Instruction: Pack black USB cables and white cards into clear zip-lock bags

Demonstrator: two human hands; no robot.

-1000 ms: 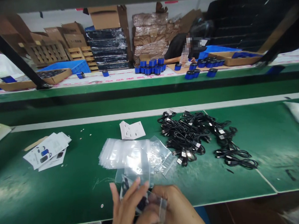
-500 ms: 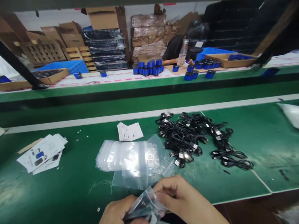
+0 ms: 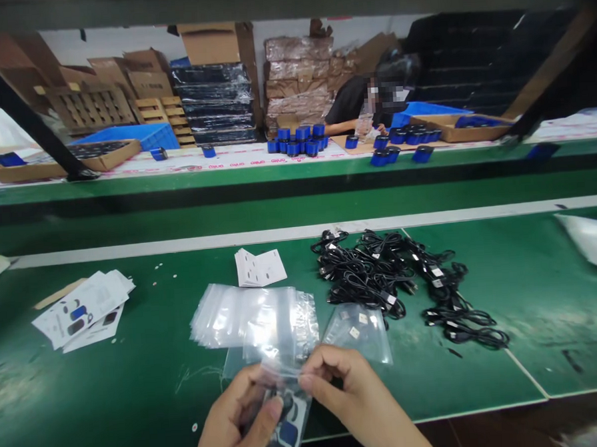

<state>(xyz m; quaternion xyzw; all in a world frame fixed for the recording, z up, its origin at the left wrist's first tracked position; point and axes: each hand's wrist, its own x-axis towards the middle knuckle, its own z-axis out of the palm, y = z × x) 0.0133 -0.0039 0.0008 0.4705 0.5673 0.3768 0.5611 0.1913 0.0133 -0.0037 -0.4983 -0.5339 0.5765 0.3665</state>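
Near the table's front edge, my left hand (image 3: 243,413) is closed around a clear plastic bag (image 3: 289,427) with a printed leaflet inside. My right hand (image 3: 344,388) pinches the bag's top edge between thumb and fingers. Just beyond my hands lies a fanned stack of clear bags (image 3: 243,316). A single clear bag (image 3: 359,334) rests right of it, partly over the pile of black USB cables (image 3: 363,267). A small stack of folded white leaflets (image 3: 261,267) sits behind the bags. Whatever else is inside the held bag is hard to make out.
More printed leaflets (image 3: 85,311) lie at the left on the green table (image 3: 152,391). A white plastic bag (image 3: 592,238) is at the far right. Across the raised back bench, blue cylinders (image 3: 299,141) stand near a co-worker (image 3: 352,100) bent over the work.
The held bag has turned more upright, and its printed leaflet now shows. My right hand has moved slightly to its top edge. A loose clear bag now lies farther right, over the cables.
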